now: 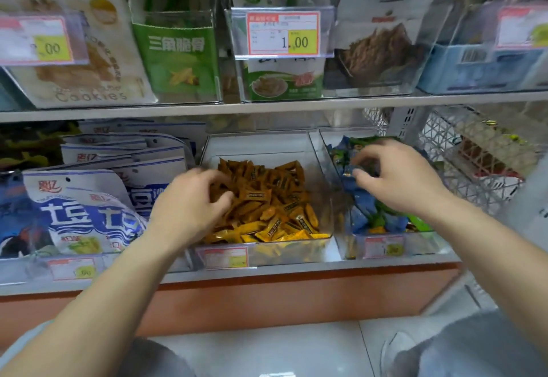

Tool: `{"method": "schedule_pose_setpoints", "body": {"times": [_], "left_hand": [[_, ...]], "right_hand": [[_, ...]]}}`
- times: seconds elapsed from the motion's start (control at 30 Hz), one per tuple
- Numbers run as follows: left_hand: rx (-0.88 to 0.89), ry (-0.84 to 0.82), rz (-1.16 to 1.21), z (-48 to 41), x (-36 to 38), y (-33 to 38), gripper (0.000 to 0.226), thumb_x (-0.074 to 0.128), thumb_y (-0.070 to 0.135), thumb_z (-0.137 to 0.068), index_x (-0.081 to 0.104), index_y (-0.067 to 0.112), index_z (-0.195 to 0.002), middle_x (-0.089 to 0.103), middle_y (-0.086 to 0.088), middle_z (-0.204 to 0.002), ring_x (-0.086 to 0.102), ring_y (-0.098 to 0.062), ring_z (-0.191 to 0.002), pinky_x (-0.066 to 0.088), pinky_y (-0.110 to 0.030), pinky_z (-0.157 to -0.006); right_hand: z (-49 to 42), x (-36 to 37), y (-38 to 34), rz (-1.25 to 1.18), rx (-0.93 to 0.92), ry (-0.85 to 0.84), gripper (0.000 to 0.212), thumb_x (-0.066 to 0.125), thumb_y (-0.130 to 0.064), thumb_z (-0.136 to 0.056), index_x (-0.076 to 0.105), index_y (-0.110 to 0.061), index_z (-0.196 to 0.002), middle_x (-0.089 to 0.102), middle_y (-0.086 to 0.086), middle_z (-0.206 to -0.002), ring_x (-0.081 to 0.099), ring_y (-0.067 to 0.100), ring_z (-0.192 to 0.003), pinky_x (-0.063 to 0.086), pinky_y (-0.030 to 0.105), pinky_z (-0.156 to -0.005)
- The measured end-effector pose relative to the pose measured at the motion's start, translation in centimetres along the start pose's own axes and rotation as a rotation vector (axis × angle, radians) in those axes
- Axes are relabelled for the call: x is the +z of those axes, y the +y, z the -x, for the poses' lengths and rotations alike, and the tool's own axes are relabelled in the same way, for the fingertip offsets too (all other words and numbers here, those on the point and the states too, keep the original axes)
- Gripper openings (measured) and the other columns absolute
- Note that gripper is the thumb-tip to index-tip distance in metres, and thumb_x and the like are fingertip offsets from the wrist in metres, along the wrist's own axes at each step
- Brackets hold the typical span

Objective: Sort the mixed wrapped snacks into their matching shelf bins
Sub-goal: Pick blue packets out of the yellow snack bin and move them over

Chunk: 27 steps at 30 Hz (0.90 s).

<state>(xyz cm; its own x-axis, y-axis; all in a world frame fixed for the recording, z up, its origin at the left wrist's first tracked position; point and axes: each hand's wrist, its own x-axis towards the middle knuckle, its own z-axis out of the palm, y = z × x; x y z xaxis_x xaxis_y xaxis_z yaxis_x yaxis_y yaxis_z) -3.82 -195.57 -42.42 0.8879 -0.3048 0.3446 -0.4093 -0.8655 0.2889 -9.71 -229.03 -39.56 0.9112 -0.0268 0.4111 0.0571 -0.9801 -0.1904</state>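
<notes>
1. Two bare forearms reach up from the bottom edge, one toward each of two clear bins on the lower shelf.
2. Left hand point(189, 201): palm down, fingers curled into the orange-wrapped snacks point(267, 198) in the middle bin point(261, 139). Whether it grips one cannot be told.
3. Right hand point(397, 178): knuckles up, fingers and thumb hooked close together over the blue and green wrapped snacks point(370, 213) in the right bin point(427, 243). A hold cannot be confirmed.
4. At least one orange piece lies among the blue and green at that bin's front.
5. Three price tags point(225, 258) line the lower shelf edge. Blue-and-white bags point(86, 213) stand stacked just left of the left hand.
</notes>
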Motion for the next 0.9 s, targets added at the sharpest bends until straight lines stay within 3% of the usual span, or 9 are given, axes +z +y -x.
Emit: {"method": "schedule_pose_setpoints", "body": {"times": [0.13,0.27,0.4,0.47,0.53,0.63,0.73,0.83,0.9], "left_hand": [[-0.149,-0.061,-0.045,1.0,-0.8,-2.0,0.045,0.069,0.033,-0.086,0.06,0.021,-0.128,0.058,-0.008,-0.119,0.057,-0.03,-0.109,0.049,-0.039,-0.087],[-0.217,-0.013,0.018,1.7,-0.7,-3.5,0.045,0.072,0.027,-0.084,0.06,0.018,-0.127,0.064,-0.008,-0.113,0.059,-0.03,-0.106,0.049,-0.038,-0.086],[-0.27,-0.066,0.079,2.1,-0.3,-4.5,0.037,0.069,0.034,-0.085,0.065,0.018,-0.118,0.072,-0.001,-0.097,0.064,-0.026,-0.098,0.054,-0.039,-0.082],[-0.24,-0.07,0.064,2.2,0.0,-4.6,0.035,0.07,0.033,-0.081,0.063,0.019,-0.112,0.07,0.0,-0.092,0.064,-0.027,-0.093,0.054,-0.04,-0.078],[-0.226,-0.07,0.04,2.2,0.2,-4.8,0.037,0.069,0.032,-0.079,0.061,0.02,-0.113,0.069,-0.001,-0.093,0.063,-0.028,-0.093,0.053,-0.038,-0.077],[-0.22,-0.07,0.047,2.2,0.3,-5.2,0.038,0.068,0.033,-0.08,0.06,0.023,-0.115,0.067,0.002,-0.092,0.062,-0.025,-0.091,0.051,-0.036,-0.074],[-0.201,-0.07,0.052,2.4,0.4,-5.2,0.038,0.066,0.035,-0.084,0.056,0.023,-0.119,0.062,0.004,-0.093,0.059,-0.021,-0.088,0.045,-0.031,-0.069],[-0.19,-0.066,0.063,2.6,0.4,-5.2,0.04,0.065,0.036,-0.086,0.054,0.023,-0.122,0.064,0.003,-0.1,0.06,-0.02,-0.093,0.048,-0.033,-0.073],[-0.18,-0.068,0.07,2.6,0.3,-5.1,0.039,0.065,0.035,-0.087,0.054,0.023,-0.122,0.064,0.003,-0.102,0.06,-0.02,-0.094,0.05,-0.035,-0.075]], "right_hand": [[-2.7,2.9,-7.0,-0.275,-0.174,-0.137,0.021,0.062,-0.04,-0.085,0.071,-0.031,-0.102,0.063,-0.012,-0.093,0.06,0.013,-0.091,0.05,0.031,-0.077],[-5.1,8.7,-13.2,-0.371,-0.302,-0.584,0.03,0.06,-0.044,-0.091,0.065,-0.035,-0.119,0.058,-0.01,-0.127,0.053,0.012,-0.116,0.045,0.03,-0.095],[-6.8,14.0,-15.9,-0.112,-0.446,-0.874,0.058,0.059,-0.06,-0.087,0.046,-0.043,-0.141,0.027,-0.004,-0.157,0.027,0.023,-0.142,0.024,0.046,-0.116],[-7.3,15.6,-16.0,0.168,-0.479,-0.866,0.073,0.051,-0.076,-0.079,0.03,-0.054,-0.145,0.011,-0.007,-0.162,0.014,0.03,-0.146,0.015,0.055,-0.117],[-7.8,16.3,-15.6,0.29,-0.484,-0.804,0.076,0.048,-0.079,-0.075,0.027,-0.056,-0.144,0.012,-0.007,-0.162,0.015,0.033,-0.146,0.014,0.059,-0.114],[-9.2,15.6,-14.1,0.312,-0.462,-0.711,0.062,0.048,-0.075,-0.075,0.041,-0.054,-0.134,0.029,-0.006,-0.154,0.031,0.035,-0.137,0.03,0.055,-0.105],[-10.3,14.2,-11.7,0.416,-0.391,-0.708,0.058,0.04,-0.078,-0.079,0.05,-0.052,-0.129,0.042,-0.004,-0.147,0.042,0.035,-0.13,0.035,0.051,-0.103],[-11.3,12.3,-9.6,0.622,-0.272,-0.784,0.059,0.038,-0.075,-0.085,0.061,-0.035,-0.122,0.05,0.002,-0.14,0.046,0.035,-0.126,0.037,0.05,-0.104],[-11.9,11.1,-9.5,0.593,-0.259,-0.768,0.058,0.041,-0.072,-0.085,0.063,-0.027,-0.114,0.053,0.002,-0.13,0.047,0.035,-0.12,0.039,0.051,-0.101]]}}
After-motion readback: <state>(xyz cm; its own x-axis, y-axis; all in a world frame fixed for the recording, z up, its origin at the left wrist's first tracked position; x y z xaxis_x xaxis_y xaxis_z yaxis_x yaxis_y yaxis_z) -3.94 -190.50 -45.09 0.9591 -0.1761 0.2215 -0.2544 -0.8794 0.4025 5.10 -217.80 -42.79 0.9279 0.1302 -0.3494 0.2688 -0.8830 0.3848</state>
